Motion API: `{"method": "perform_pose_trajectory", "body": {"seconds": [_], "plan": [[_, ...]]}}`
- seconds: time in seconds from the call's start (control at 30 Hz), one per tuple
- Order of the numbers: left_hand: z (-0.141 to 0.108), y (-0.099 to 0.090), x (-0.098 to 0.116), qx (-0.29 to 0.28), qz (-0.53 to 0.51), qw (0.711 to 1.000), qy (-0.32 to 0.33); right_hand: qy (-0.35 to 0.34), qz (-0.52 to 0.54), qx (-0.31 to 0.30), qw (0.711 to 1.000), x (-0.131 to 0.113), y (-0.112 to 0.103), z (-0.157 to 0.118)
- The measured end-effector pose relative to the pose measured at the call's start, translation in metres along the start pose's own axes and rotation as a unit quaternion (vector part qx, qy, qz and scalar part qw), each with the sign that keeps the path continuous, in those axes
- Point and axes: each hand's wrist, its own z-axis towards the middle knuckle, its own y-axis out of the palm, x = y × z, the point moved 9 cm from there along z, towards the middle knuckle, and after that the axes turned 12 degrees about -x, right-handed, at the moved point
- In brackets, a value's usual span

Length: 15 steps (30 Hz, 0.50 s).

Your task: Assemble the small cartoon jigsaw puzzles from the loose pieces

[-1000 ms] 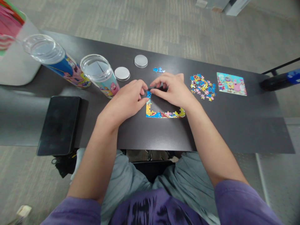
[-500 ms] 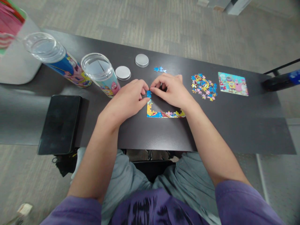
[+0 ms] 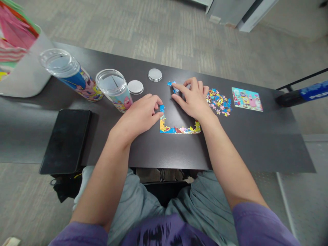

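Observation:
Several joined jigsaw pieces form a U-shaped border [image 3: 176, 130] on the dark table in front of me. My left hand [image 3: 145, 112] rests at the top of its left side, thumb and index finger apart beside a blue edge piece [image 3: 162, 108]. Above the border, my right hand [image 3: 193, 97] stretches its index finger to a small group of blue jigsaw pieces [image 3: 169, 83]; the finger seems to touch one, and the hand partly covers the group. A heap of loose jigsaw pieces [image 3: 220, 102] lies just right of that hand.
A picture card [image 3: 247, 99] lies right of the heap, near a dark blue-labelled bottle [image 3: 302, 97]. To the left stand two clear-topped cartoon canisters [image 3: 114, 89], two round lids [image 3: 155, 74], a black tablet [image 3: 66, 141] and a white bin [image 3: 33, 75].
My right hand has left the top of the border's left side and moved up and right to the small group of blue pieces. My left hand stays beside the border. The view has shifted slightly.

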Motion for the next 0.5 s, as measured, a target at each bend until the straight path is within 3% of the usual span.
{"method": "perform_pose_trajectory", "body": {"seconds": [0.5], "plan": [[0.002, 0.001, 0.0, -0.023, 0.016, 1.0, 0.002, -0.036, -0.036, -0.012, 0.999, -0.008, 0.015, 0.004]]}}
